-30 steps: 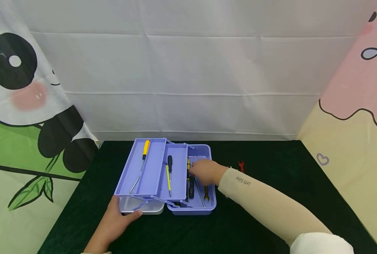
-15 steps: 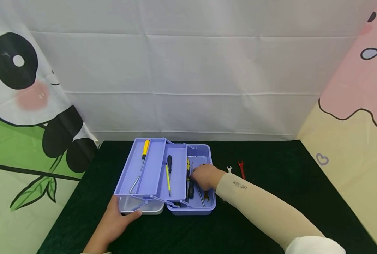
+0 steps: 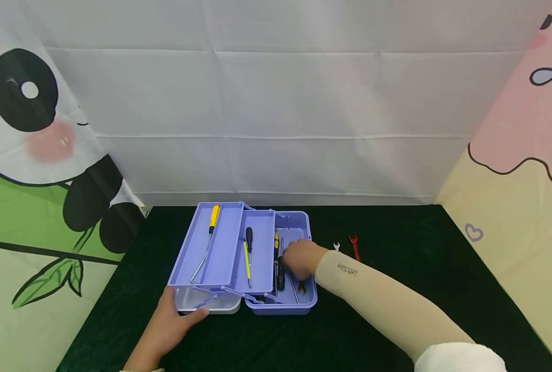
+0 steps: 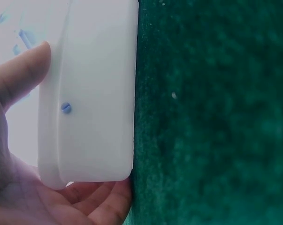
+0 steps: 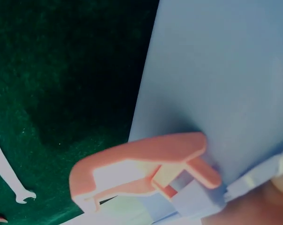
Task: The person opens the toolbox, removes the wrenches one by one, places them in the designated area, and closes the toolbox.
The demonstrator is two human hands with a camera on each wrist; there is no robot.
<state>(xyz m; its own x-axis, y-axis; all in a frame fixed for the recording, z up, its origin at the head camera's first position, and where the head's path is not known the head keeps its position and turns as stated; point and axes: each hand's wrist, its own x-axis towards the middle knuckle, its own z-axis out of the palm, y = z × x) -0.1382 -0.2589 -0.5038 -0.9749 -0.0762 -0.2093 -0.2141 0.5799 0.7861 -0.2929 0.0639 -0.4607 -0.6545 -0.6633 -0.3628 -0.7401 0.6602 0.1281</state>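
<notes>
Nearest the person, the left hand [image 3: 171, 323] is gripping the white lid [image 3: 206, 303] at the front left corner of the toolbox [image 3: 280, 307]; in the left wrist view the thumb [image 4: 19, 75] is lying on top of the white lid [image 4: 92, 93] and the fingers are curling under its edge, against the dark green table [image 4: 211, 112]. Just beyond, the lavender toolbox is standing open on the table [image 3: 397, 243], its two upper trays swung out to the left and its bottom compartment lying open on the right. The right hand [image 3: 299, 258] is reaching into that bottom compartment, its fingers bent down over the tools lying there, a black-handled screwdriver [image 3: 280, 274] and a small wrench [image 3: 301, 287]; whether it is grasping any of them cannot be told. The right wrist view is showing only the blue wall of the toolbox [image 5: 225, 84] and an orange latch [image 5: 141, 159]. Farther back, the middle tray is holding a black screwdriver [image 3: 248, 242] and a thin yellow-green one [image 3: 245, 261], and the outer tray a yellow-handled screwdriver [image 3: 213, 219]. To the right of the toolbox, a silver wrench [image 3: 336, 247] and a red wrench [image 3: 353, 245] are lying on the table.
</notes>
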